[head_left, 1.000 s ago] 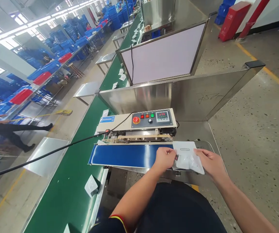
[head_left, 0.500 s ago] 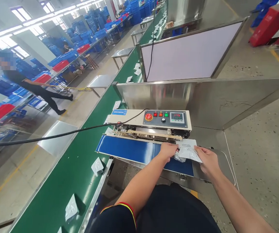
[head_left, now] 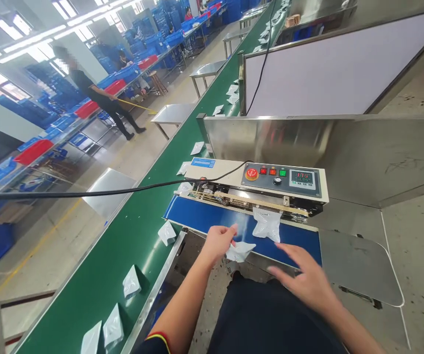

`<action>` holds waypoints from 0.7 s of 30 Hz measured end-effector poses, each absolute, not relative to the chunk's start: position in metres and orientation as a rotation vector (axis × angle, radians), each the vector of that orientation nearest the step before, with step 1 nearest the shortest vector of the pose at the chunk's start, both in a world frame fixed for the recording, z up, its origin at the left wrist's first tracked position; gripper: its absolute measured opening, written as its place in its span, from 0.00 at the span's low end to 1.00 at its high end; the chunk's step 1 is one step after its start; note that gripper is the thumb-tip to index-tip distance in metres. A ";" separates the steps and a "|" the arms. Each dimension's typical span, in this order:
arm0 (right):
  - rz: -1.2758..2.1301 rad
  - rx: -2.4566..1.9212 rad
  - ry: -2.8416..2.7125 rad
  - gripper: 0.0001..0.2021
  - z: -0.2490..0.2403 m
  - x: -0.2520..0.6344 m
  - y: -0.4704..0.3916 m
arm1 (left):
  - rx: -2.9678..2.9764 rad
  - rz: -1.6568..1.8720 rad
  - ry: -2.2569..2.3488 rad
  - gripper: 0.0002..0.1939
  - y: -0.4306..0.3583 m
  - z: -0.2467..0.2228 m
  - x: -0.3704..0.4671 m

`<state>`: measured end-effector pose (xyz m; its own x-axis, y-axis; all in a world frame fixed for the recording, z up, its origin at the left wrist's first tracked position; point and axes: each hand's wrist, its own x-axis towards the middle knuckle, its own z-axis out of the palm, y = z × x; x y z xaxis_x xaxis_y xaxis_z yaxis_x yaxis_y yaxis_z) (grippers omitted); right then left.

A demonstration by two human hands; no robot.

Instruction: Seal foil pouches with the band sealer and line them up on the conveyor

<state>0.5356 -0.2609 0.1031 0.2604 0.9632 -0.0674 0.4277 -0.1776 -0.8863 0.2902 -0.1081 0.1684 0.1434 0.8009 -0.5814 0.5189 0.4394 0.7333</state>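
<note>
My left hand (head_left: 217, 242) is closed, its fingers around the edge of a small white plastic bag (head_left: 240, 252) hanging at the front edge of a blue conveyor belt (head_left: 197, 212). To the right, my right hand (head_left: 302, 276) is open, thumb and fingers apart, with nothing in it. Just beyond its fingertips a second white bag (head_left: 267, 226) lies on the blue belt, its top edge in the band of a sealing machine (head_left: 227, 172). That machine has a control panel (head_left: 284, 179) with a red knob, small buttons and a lit digital display.
A green conveyor (head_left: 97, 275) runs diagonally on the left, with several white bags (head_left: 131, 282) on it. A black cable (head_left: 123, 191) crosses above it. A metal plate (head_left: 363, 265) extends to the right. Across the aisle a person (head_left: 101, 98) stands near tables with bins.
My right hand has let go of the bag, which has moved left into the sealing band. My left hand has drawn back to the left with another bag. The view has shifted.
</note>
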 end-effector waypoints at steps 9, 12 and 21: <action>0.949 -1.636 -0.944 0.25 0.122 0.507 -0.229 | 1.218 0.824 0.946 0.39 -0.146 0.164 0.355; 0.935 -1.631 -0.880 0.29 0.127 0.525 -0.238 | 1.468 0.790 0.892 0.26 -0.154 0.157 0.372; 0.641 -1.910 -0.536 0.26 0.114 0.571 -0.276 | 1.520 0.537 1.048 0.21 -0.152 0.131 0.421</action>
